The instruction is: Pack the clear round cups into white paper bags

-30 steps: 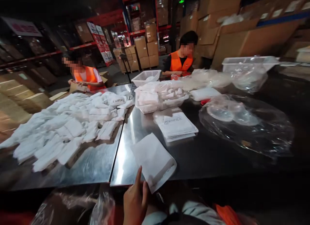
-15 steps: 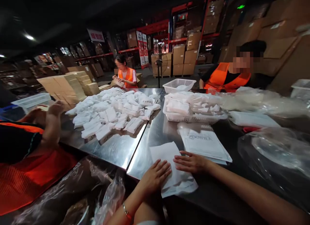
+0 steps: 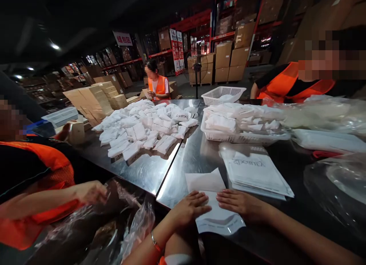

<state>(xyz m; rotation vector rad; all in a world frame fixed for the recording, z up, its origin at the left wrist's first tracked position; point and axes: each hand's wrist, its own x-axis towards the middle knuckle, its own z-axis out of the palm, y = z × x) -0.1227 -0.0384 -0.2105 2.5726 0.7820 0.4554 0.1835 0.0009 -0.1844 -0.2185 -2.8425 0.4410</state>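
A white pouch (image 3: 219, 215), apparently soft plastic, lies at the front edge of the metal table (image 3: 197, 152). Its far part is folded up along a crease, and its near end shows a clear strip with a dashed line. My left hand (image 3: 190, 208) rests flat on the pouch's left side, fingers stretched. From the right, my right hand (image 3: 243, 205) lies across it with fingers extended and side by side. Just beyond my right hand sits a stack of flat white printed bags (image 3: 251, 168).
A heap of folded white packets (image 3: 143, 130) covers the left table. A white basket (image 3: 246, 137) full of packets stands behind the bag stack, clear plastic wrap (image 3: 337, 185) to the right. Co-workers in orange vests sit around; one person's hand (image 3: 91, 192) is at left over plastic bags.
The pouch's far part now stands folded at a crease, and my hands lie on its lower half. The view has turned left. The left co-worker's arm has lowered toward the plastic bags.
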